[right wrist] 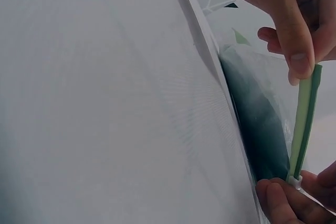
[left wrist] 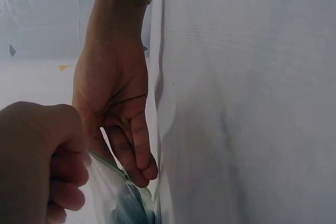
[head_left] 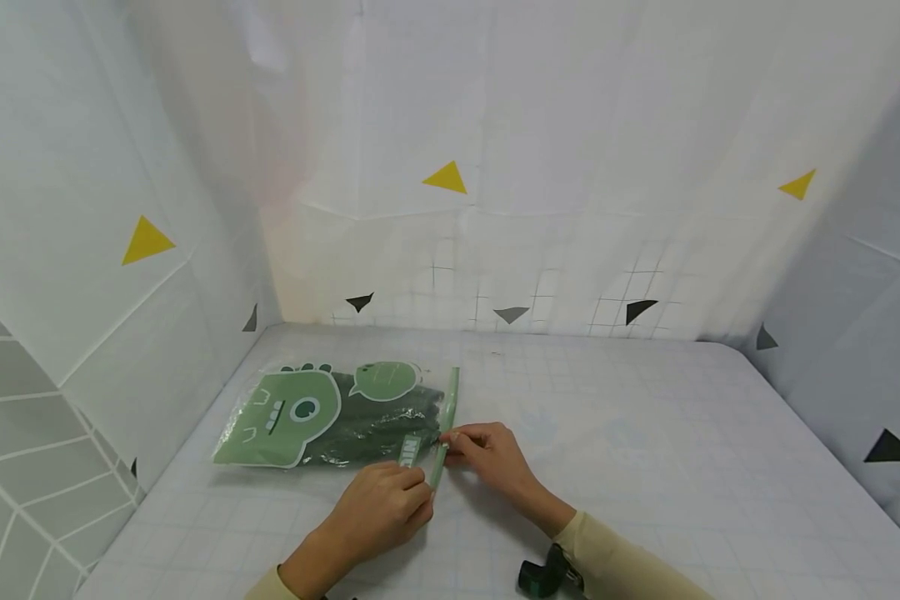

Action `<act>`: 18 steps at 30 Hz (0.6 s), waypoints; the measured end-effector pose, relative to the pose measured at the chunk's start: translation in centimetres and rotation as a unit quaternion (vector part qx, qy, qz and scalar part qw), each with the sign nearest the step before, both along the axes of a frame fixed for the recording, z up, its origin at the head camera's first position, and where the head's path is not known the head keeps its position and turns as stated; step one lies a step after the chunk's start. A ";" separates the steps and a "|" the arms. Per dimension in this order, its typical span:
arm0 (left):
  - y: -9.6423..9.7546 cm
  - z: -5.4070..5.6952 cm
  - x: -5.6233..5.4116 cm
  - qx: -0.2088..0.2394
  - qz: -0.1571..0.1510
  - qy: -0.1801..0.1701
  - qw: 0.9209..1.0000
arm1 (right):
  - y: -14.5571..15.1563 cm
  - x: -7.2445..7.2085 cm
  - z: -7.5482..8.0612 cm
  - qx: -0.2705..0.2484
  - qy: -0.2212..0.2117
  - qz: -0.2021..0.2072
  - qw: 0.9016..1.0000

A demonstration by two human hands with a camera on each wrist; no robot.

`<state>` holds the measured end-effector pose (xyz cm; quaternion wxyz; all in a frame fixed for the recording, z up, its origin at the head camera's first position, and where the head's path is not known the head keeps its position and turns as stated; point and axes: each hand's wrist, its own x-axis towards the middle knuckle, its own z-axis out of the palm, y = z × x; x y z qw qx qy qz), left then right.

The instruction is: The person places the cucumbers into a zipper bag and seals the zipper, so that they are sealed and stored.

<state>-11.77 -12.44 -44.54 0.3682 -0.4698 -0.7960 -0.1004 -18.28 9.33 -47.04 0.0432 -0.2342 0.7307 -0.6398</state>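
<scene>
A clear plastic zip bag (head_left: 292, 417) with a green one-eyed monster print lies flat at the table's left, a dark green folded item showing inside. Along its right edge runs a green zip strip (head_left: 452, 392). My left hand (head_left: 378, 510) pinches the near end of that strip between thumb and fingers. Farther up the strip, my right hand (head_left: 495, 457) pinches a small white slider (right wrist: 295, 182). Above the slider in the right wrist view, the two strip halves (right wrist: 304, 124) stand slightly apart. The left wrist view shows the bag's edge (left wrist: 107, 166) beside the right hand's fingers.
White sheeting with yellow and black triangles encloses the white table (head_left: 645, 467) at the back and sides. A dark device (head_left: 542, 575) sits at the right wrist. A grey panel with white lines (head_left: 30, 450) stands at the far left.
</scene>
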 end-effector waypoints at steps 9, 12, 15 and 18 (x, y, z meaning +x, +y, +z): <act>-0.2 0.2 -0.3 0.017 -0.007 -0.010 1.000 | -0.3 0.2 0.4 -0.017 -0.002 -0.012 1.000; -0.3 0.1 -0.4 0.015 0.004 -0.022 1.000 | -0.4 0.0 0.4 -0.014 -0.012 -0.018 1.000; -0.3 -0.1 -0.5 0.011 0.009 -0.026 1.000 | -0.5 -0.3 0.2 0.001 -0.016 -0.028 0.999; -0.3 -0.3 -0.6 0.012 0.010 -0.029 0.999 | -0.6 -0.5 0.0 0.016 -0.013 -0.035 0.999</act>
